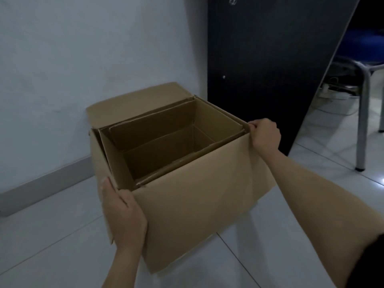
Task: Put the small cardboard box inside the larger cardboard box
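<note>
Dim, bluish indoor light, the whole picture underexposed and soft. A small bright glare spot sits on the glossy floor [382, 180] at the right edge. The dark panel [270, 69] loses all detail, and straight lines bow toward the edges

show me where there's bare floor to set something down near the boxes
Bare white tiled floor lies left of the larger brown cardboard box, out to the grey skirting. Crowded right: black panel, metal chair leg. The smaller cardboard box fills the larger.
</note>
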